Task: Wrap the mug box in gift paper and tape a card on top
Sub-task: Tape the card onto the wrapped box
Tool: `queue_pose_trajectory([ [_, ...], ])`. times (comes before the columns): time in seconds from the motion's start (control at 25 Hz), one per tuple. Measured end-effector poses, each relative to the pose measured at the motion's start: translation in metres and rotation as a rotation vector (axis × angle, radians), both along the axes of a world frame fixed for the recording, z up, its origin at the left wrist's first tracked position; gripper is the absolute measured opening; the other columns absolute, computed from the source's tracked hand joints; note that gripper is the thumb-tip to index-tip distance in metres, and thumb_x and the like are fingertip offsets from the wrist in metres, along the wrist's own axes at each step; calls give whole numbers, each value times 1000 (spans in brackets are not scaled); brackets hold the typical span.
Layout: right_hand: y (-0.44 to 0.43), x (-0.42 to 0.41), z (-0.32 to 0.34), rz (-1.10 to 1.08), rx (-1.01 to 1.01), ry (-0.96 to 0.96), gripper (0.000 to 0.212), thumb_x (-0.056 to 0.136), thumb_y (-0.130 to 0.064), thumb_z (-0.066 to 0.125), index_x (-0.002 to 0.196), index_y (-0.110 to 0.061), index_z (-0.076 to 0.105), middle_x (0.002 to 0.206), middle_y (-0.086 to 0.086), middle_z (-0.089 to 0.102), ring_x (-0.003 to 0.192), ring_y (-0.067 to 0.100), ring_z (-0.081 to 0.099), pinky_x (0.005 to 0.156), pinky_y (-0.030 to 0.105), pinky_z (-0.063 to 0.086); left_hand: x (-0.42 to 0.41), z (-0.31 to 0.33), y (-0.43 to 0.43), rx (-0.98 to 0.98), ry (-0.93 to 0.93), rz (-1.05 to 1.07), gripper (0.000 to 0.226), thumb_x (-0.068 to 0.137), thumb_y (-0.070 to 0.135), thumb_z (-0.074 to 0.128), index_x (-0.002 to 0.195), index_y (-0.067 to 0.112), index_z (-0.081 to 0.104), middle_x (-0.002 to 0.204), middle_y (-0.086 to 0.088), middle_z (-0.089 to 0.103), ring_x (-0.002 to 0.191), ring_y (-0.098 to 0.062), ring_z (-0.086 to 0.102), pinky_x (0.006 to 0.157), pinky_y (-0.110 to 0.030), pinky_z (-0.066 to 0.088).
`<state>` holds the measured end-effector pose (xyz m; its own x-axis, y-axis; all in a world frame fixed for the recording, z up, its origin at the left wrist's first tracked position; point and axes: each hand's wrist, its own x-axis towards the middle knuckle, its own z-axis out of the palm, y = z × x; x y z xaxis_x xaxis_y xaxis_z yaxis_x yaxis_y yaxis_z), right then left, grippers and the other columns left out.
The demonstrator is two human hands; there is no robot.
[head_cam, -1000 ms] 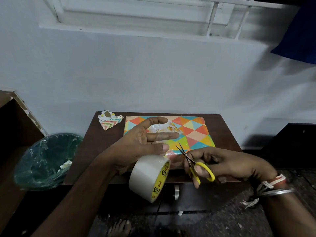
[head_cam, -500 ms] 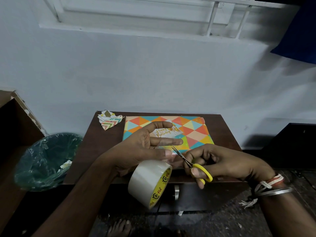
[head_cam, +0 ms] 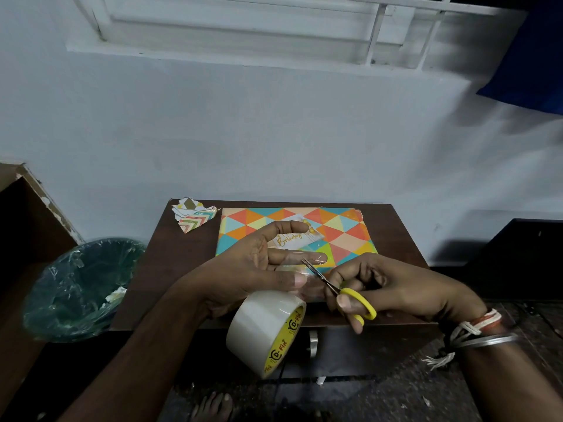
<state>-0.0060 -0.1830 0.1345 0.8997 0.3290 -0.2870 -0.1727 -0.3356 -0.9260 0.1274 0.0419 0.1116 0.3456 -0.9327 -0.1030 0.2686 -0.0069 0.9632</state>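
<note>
1. The left hand [head_cam: 259, 269] hovers over the near edge of the table [head_cam: 182, 269], with its fingers spread and nearly straight.
2. A clear tape strip [head_cam: 307, 269] stretches from one left fingertip, past the thumb, down to the tape roll [head_cam: 262, 333]. The roll hangs below the hand, in front of the table edge.
3. The right hand [head_cam: 402, 287] grips yellow-handled scissors [head_cam: 353, 292], thumb and fingers curled through the loops.
4. The blades are barely parted and lie across the tape strip, just beside the left thumb.
5. The wrapped box [head_cam: 344, 236], covered in triangle-patterned paper, lies flat on the table behind both hands.
6. A birthday card [head_cam: 292, 239] sits on top of the box, partly hidden by the left fingers.
7. Paper scraps [head_cam: 193, 214] lie at the table's far left corner, and a lined bin [head_cam: 61, 284] stands on the floor to the left.
</note>
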Motion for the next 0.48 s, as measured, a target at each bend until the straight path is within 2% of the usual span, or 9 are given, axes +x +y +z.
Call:
queue_pose_trajectory([
  [0.08, 1, -2, 1, -11, 1, -9, 14, 93, -25, 71, 98, -11, 70, 71, 9, 70, 62, 26, 56, 65, 30, 43, 0, 1, 0, 1, 14, 2, 70, 83, -5, 70, 141, 24, 45, 133, -12, 69, 103, -22, 74, 77, -30, 61],
  [0.16, 1, -2, 0, -2, -8, -9, 11, 93, -20, 71, 99, -11, 71, 71, 9, 70, 64, 13, 60, 68, 20, 46, 0, 2, 0, -2, 30, -2, 70, 82, -5, 70, 141, 23, 45, 133, -13, 69, 105, -24, 73, 79, -31, 61],
  [0.28, 2, -1, 0, 2, 11, -4, 17, 93, -20, 70, 98, -4, 69, 71, 10, 70, 64, 14, 61, 68, 20, 46, 0, 1, 0, -14, 38, -14, 71, 83, -6, 69, 143, 23, 44, 134, -14, 69, 102, -23, 74, 77, -31, 61],
  [0.4, 3, 1, -1, 4, 17, -11, 35, 93, -27, 70, 98, 7, 63, 71, 9, 70, 65, 18, 60, 69, 25, 46, 0, -3, -1, -12, 18, -31, 73, 83, -6, 71, 144, 24, 43, 135, -14, 68, 117, -33, 67, 89, -37, 60],
  [0.48, 2, 1, -1, -4, 18, -37, 32, 94, -26, 71, 97, 4, 64, 71, 7, 71, 66, 22, 60, 67, 30, 47, 1, -6, -2, -14, 25, -56, 75, 83, -8, 70, 145, 23, 41, 136, -15, 67, 121, -33, 66, 89, -35, 60],
])
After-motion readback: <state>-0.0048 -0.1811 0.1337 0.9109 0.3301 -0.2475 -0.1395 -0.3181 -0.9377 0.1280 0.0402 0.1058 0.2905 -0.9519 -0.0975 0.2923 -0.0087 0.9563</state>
